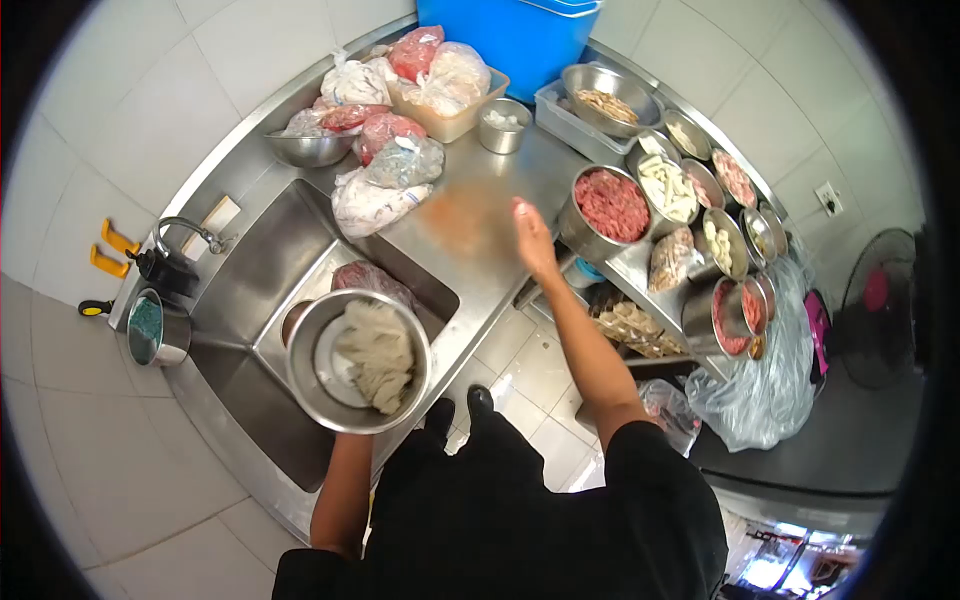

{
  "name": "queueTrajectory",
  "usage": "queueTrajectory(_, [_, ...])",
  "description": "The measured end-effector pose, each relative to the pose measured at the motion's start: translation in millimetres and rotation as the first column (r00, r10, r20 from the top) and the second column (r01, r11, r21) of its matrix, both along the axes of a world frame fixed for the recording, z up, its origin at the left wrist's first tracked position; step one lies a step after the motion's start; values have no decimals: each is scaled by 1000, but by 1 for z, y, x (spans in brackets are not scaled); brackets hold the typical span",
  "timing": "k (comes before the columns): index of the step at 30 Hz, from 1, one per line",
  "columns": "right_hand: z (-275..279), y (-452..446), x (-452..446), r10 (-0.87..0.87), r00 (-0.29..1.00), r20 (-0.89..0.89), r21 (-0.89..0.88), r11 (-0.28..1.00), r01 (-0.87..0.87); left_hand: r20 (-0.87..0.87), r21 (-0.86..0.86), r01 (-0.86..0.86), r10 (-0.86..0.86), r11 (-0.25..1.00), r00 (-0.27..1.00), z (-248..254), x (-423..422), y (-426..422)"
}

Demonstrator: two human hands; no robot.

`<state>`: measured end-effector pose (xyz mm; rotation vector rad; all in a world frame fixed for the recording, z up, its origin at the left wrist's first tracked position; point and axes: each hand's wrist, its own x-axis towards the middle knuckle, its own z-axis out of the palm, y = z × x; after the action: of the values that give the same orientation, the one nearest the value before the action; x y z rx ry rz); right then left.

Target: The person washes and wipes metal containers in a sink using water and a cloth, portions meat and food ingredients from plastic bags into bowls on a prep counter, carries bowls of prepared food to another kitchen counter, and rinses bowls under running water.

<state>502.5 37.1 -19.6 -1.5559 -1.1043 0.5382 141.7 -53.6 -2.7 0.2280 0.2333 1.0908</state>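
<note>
My left hand [354, 446] is under a round steel bowl [300, 372] and holds it up over the front of the sink. The bowl hides its fingers. Inside the bowl lies a crumpled, pale greyish-beige mass [376, 358]; I cannot tell whether it is cloth or food. My right hand [534, 238] is raised above the counter's front edge, fingers stretched out, holding nothing. It is nearest to a steel pot of minced red meat [609, 205]. Left of that hand, a reddish-brown wet patch [462, 215] is spread on the steel counter [490, 185].
A double sink [255, 400] with a faucet [185, 228] lies at left, a bagged dark-red lump [372, 282] in it. Bagged meats [385, 200] crowd the back, beside a blue bin [505, 45]. Several steel pots of food [722, 245] line the right; a fan [880, 310] stands beyond.
</note>
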Motion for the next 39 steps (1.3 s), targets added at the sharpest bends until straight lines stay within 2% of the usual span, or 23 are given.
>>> queueTrajectory(3, [-36, 49, 58, -137, 963, 231, -50, 987, 153, 5, 33, -102, 102, 994, 995, 12, -26, -5])
queueTrajectory(4, [-47, 60, 70, -117, 967, 227, -186, 969, 161, 6, 46, -137, 137, 989, 991, 18, -33, -9])
queueTrajectory(5, [-54, 63, 65, -92, 972, 215, -200, 970, 136, 4, 65, -169, 169, 983, 986, 24, -40, -12])
queueTrajectory(7, [-58, 59, 49, 206, 879, 429, -237, 965, -111, 6, 103, -216, 216, 971, 976, 38, -50, -18])
queueTrajectory(8, [-57, 52, 32, 287, 854, 434, -237, 951, -199, 10, 119, -235, 236, 965, 972, 44, -52, -20])
queueTrajectory(11, [-69, 36, -40, 442, 781, 441, -94, 888, -450, 30, 165, -269, 268, 949, 963, 58, -51, -28])
queueTrajectory(12, [-71, 36, -67, 590, 717, 370, -157, 801, -578, 35, 174, -274, 273, 946, 961, 60, -49, -32])
queueTrajectory(13, [-53, 26, -103, 524, 694, 494, -127, 833, -539, 62, 209, -253, 245, 945, 968, 66, -42, -33])
queueTrajectory(14, [-70, 24, -135, 495, 757, 427, 0, 837, -547, 32, 161, -325, 324, 932, 945, 55, -52, -37])
queueTrajectory(16, [-50, 19, -167, 737, 670, 92, -34, 675, -737, -4, 126, -401, 405, 907, 914, 46, -54, -41])
queueTrajectory(19, [-7, 34, -142, 623, 758, 191, 153, 744, -650, -28, 111, -474, 480, 873, 877, 43, -59, -49])
queueTrajectory(20, [-15, 48, -121, 465, 856, 228, 275, 812, -514, -36, 99, -495, 500, 863, 865, 41, -61, -54])
queueTrajectory(21, [5, 58, -84, 509, 861, -21, 115, 856, -504, -44, 90, -514, 519, 853, 854, 39, -64, -60])
queueTrajectory(22, [3, 79, -48, 452, 889, 79, -21, 892, -452, -47, 79, -532, 536, 843, 843, 37, -67, -66])
queueTrajectory(23, [-33, 104, -9, 283, 948, 146, 39, 956, -292, -54, 68, -548, 552, 833, 832, 35, -69, -71])
queueTrajectory(24, [-40, 124, 27, 113, 938, 328, 65, 988, -142, -61, 61, -564, 567, 824, 822, 33, -73, -77])
queueTrajectory(26, [-42, 144, 68, 70, 909, 411, -17, 997, -69, -70, 49, -588, 590, 808, 804, 30, -79, -85])
queueTrajectory(27, [-43, 149, 65, 69, 909, 412, -8, 997, -72, -78, 46, -598, 600, 800, 796, 29, -82, -87])
queueTrajectory(29, [-50, 141, 48, 205, 822, 531, -172, 976, -133, -88, 31, -619, 619, 784, 780, 25, -87, -91])
queueTrajectory(32, [-58, 122, -20, 394, 798, 456, -85, 912, -402, -96, 4, -640, 637, 768, 764, 20, -91, -87])
queueTrajectory(34, [-61, 103, -82, 479, 784, 394, -116, 873, -475, -95, -11, -652, 648, 758, 756, 16, -94, -79])
queueTrajectory(36, [-61, 86, -141, 528, 682, 506, -75, 814, -576, -95, -34, -662, 657, 748, 747, 10, -97, -74])
queueTrajectory(39, [-75, 65, -219, 701, 619, 354, -189, 702, -687, -104, -64, -692, 685, 719, 721, 4, -108, -76])
